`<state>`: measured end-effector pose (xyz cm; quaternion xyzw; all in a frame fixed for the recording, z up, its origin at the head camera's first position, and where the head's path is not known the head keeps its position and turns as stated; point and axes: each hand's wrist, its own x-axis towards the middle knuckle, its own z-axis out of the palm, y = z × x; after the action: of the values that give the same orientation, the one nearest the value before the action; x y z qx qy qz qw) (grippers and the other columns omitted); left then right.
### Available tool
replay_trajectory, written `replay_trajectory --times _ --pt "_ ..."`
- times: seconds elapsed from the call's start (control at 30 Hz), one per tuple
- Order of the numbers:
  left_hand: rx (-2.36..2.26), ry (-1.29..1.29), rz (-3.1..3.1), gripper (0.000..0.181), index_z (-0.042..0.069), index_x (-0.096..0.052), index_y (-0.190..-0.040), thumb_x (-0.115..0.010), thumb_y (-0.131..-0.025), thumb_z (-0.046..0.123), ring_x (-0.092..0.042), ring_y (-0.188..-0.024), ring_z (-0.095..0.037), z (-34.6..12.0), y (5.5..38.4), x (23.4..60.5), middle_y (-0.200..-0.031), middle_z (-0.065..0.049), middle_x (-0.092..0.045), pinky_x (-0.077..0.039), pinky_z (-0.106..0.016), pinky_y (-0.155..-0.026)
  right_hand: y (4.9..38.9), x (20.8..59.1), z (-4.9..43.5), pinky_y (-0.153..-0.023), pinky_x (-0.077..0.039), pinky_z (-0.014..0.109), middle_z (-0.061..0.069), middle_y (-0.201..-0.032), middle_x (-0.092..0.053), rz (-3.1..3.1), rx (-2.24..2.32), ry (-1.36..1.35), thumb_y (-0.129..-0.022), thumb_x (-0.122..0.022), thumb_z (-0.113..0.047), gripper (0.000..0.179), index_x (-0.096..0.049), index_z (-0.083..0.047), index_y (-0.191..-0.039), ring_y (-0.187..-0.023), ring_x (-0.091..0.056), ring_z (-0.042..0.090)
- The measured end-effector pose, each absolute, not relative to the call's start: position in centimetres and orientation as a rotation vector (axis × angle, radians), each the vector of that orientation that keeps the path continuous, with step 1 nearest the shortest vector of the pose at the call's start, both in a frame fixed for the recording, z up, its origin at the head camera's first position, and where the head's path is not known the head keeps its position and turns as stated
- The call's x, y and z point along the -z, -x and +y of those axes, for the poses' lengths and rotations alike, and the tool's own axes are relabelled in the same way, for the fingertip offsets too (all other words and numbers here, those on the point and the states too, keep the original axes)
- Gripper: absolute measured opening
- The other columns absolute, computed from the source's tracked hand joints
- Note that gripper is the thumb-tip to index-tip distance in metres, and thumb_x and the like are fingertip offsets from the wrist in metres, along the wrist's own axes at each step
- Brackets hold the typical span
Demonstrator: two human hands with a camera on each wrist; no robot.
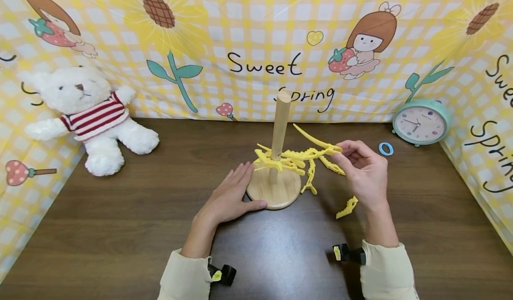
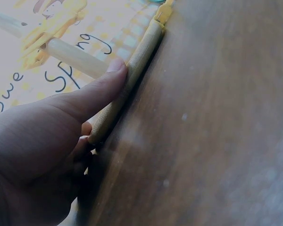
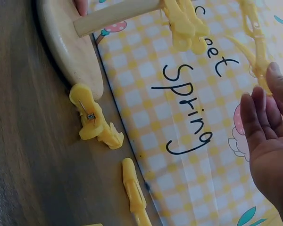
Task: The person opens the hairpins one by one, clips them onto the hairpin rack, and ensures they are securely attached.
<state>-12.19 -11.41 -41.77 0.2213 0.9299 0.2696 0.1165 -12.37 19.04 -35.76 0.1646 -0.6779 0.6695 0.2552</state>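
Observation:
A wooden stand has a round base (image 1: 276, 198) and an upright post (image 1: 282, 124). Several yellow alligator hair clips (image 1: 274, 165) are clamped in a cluster around the lower post. My left hand (image 1: 228, 198) rests against the base, its fingers straight along the left side and its thumb (image 2: 101, 92) on the front rim. To the right of the post, my right hand (image 1: 368, 171) pinches the handle end of another yellow hair clip (image 1: 314, 138). That clip's two arms are spread wide and point left, the lower one overlapping the cluster in the head view.
Loose yellow clips lie on the table right of the base: one beside it (image 1: 310, 177), one behind the right hand (image 1: 332, 165), one nearer the front (image 1: 347, 208). A blue ring (image 1: 386, 148) and an alarm clock (image 1: 421, 123) are at right, a white teddy bear (image 1: 94, 117) at left.

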Motion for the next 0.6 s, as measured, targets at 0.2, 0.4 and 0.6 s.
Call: replay_trajectory --times 0.2,0.4,0.6 --pt "-0.784 -0.659 2.733 0.106 0.001 -0.014 -0.161 -0.068 -0.091 0.059 -0.008 -0.155 -0.026 -11.5 12.1 41.5 -0.168 -0.016 -0.013 -0.005 -0.04 -0.126 12.5 36.1 17.4 -0.063 -0.053 0.015 0.002 -0.084 -0.067 -1.89 -1.702 -0.492 -0.078 -0.072 0.025 0.016 -0.067 0.018 -0.092 -0.071 -0.062 0.008" --pt "-0.788 -0.658 2.737 0.106 0.002 -0.014 -0.162 -0.069 -0.09 0.059 -0.008 -0.155 -0.026 -11.4 12.1 41.5 -0.168 -0.015 -0.013 -0.005 -0.04 -0.126 12.3 36.3 15.4 -0.065 -0.053 0.016 0.011 -0.08 -0.064 -1.923 -1.624 -0.494 -0.077 -0.075 0.023 0.016 -0.069 0.015 -0.089 -0.071 -0.06 0.01" --pt "-0.792 -0.655 2.731 0.105 -0.001 -0.017 -0.16 -0.069 -0.091 0.058 -0.008 -0.155 -0.027 -11.5 12.0 41.4 -0.168 -0.016 -0.012 -0.005 -0.04 -0.126 12.1 36.6 14.0 -0.063 -0.05 0.014 0.017 -0.076 -0.059 -1.915 -1.614 -0.481 -0.077 -0.078 0.018 0.016 -0.071 0.013 -0.09 -0.07 -0.058 0.011"
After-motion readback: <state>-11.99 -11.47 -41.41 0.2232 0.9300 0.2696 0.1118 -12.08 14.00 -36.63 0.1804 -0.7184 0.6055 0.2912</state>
